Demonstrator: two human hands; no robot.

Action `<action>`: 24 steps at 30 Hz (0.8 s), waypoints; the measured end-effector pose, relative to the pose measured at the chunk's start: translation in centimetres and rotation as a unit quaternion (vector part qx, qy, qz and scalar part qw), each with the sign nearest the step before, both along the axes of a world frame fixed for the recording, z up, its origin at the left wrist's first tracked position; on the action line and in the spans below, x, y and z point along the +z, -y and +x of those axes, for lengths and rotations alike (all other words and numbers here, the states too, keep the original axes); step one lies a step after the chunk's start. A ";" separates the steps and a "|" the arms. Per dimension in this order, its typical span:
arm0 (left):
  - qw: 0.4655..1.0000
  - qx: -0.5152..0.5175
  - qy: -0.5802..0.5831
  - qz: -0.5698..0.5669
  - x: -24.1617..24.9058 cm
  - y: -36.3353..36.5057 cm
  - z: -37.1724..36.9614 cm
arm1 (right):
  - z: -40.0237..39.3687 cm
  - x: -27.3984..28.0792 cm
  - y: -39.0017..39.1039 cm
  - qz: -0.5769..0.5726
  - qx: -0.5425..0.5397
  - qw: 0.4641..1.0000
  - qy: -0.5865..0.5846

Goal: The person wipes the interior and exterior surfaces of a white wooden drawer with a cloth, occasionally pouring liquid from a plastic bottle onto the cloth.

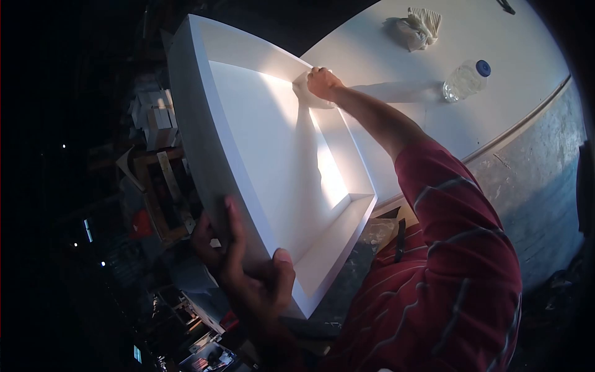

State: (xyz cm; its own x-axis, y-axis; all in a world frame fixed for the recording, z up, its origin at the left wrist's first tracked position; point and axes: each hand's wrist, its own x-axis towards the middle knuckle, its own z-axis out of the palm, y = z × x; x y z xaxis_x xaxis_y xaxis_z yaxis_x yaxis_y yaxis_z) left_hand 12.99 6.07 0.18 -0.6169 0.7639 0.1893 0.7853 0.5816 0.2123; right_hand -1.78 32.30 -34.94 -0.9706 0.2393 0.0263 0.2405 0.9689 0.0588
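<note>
A large white open box or drawer (260, 124) is held up at a tilt, its inside facing me. My left hand (248, 266) supports its lower left side, with the thumb over the rim and the fingers spread along the outer wall. At the upper right edge, my right hand (323, 84) is closed over the rim. Light falls across the inner bottom and the far wall, with a shadow between.
A white tabletop (384, 62) lies beyond the box at upper right. On it are a clear bottle (463, 82) with a blue cap and a crumpled cloth or bag (421, 30). Stacked white pieces (155, 115) and wooden frames (162, 192) stand in the dark at left.
</note>
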 end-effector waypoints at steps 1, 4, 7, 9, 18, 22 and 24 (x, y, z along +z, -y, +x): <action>1.000 -0.006 -0.004 -0.002 -0.1 0.2 0.0 | 0.3 1.4 -0.6 0.011 -0.082 0.995 0.054; 1.000 -0.015 0.000 0.017 -0.3 0.6 -0.4 | 2.8 0.9 -3.5 -0.231 -0.198 0.932 -0.199; 1.000 0.004 0.009 0.016 -0.2 0.7 -0.5 | 4.2 2.4 -0.9 -0.329 -0.163 0.877 -0.311; 1.000 0.022 0.003 0.006 -0.1 0.8 -0.3 | 3.6 3.7 1.9 -0.406 -0.114 0.841 -0.340; 0.999 0.041 0.001 -0.007 0.5 -0.3 -0.3 | -3.3 -2.1 2.8 -0.121 0.003 0.992 -0.028; 0.994 0.035 -0.086 -0.058 -1.2 1.6 -1.1 | -3.2 -1.7 0.5 -0.039 0.036 0.998 0.044; 0.979 0.185 -0.002 -0.089 -2.0 3.4 -3.4 | -3.7 -0.1 0.5 -0.005 0.010 0.992 0.129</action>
State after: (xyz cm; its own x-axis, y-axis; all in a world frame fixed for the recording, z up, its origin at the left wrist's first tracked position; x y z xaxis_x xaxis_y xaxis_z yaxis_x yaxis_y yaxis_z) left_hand 9.54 2.72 -1.84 -0.8572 0.5093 0.0764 0.5144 0.8540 0.0782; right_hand -5.44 31.80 -35.03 -0.9493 0.2195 -0.2252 0.1999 0.9740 0.1065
